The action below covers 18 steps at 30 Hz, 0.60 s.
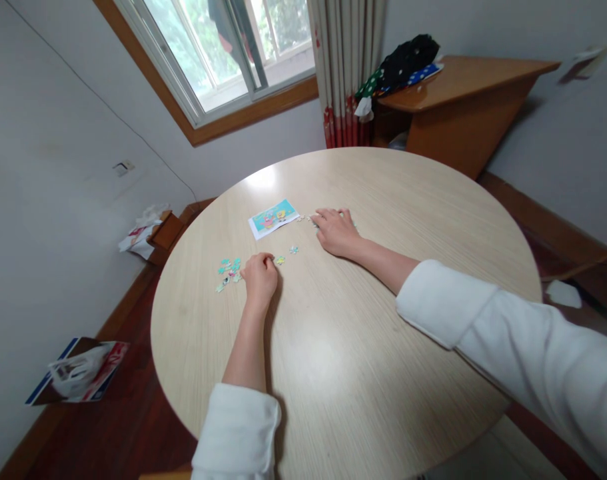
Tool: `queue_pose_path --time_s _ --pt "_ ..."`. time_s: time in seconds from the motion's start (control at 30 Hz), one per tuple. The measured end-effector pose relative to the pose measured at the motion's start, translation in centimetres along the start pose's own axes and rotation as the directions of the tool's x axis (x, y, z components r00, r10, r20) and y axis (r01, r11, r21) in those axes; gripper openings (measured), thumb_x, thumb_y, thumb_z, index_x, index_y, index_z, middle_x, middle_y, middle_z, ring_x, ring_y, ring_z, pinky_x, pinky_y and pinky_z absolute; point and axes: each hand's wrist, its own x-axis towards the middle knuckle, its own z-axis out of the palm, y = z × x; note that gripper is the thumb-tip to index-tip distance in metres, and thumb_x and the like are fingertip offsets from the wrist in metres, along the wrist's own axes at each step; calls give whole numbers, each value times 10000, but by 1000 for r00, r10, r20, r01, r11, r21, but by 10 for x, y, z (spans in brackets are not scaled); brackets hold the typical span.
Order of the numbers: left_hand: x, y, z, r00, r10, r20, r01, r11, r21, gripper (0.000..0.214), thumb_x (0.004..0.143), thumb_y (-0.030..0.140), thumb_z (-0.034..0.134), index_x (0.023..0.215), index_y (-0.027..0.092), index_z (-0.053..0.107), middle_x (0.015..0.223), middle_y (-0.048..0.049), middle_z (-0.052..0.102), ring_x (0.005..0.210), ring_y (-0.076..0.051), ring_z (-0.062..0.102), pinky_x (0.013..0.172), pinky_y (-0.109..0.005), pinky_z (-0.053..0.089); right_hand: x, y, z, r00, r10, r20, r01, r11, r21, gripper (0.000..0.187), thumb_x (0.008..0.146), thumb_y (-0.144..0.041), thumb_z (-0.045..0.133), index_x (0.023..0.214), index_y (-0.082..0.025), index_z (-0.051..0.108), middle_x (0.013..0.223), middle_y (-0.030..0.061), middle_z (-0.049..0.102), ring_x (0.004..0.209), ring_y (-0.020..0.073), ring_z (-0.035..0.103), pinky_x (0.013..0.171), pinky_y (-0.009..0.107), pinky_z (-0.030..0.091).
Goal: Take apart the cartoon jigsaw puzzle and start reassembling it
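Note:
My left hand (260, 275) rests on the table with its fingers curled in; whatever they may hold is hidden. Just left of it lies a loose cluster of small jigsaw puzzle pieces (228, 268), mostly turquoise. A yellow-green piece (280, 260) and a pale blue piece (294, 250) lie to its right. My right hand (335, 231) is palm down with fingers spread, over some puzzle pieces that it partly covers. Small pieces (302, 218) show at its left side. Between and beyond both hands lies a turquoise picture card (274, 218) with cartoon figures.
The round light wood table (363, 373) fills the middle. Behind it are a window (233, 53), a curtain (346, 73) and a brown wooden desk (473, 80) with dark dotted cloth (408, 63) on it. A bag (78, 370) lies on the floor at left.

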Motion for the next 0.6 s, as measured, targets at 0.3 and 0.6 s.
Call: queue_pose_path --time_s 0.3,0.6 --pt "-1 1 1 1000 -6 -7 6 996 85 310 837 199 407 934 205 702 983 -118 660 1008 -270 588 892 -429 412 6 4 7 988 -83 128 85 996 -3 417 924 -231 326 1291 -157 509 1381 143 500 1284 289 397 1015 521 171" --pt "-3 -1 3 999 -5 -46 8 997 73 280 820 207 445 940 209 698 1016 -125 622 1057 -292 551 918 -454 406 5 1 0 985 -151 87 146 987 62 327 897 -204 381 1076 -168 651 1166 133 634 1096 262 522 962 466 187"
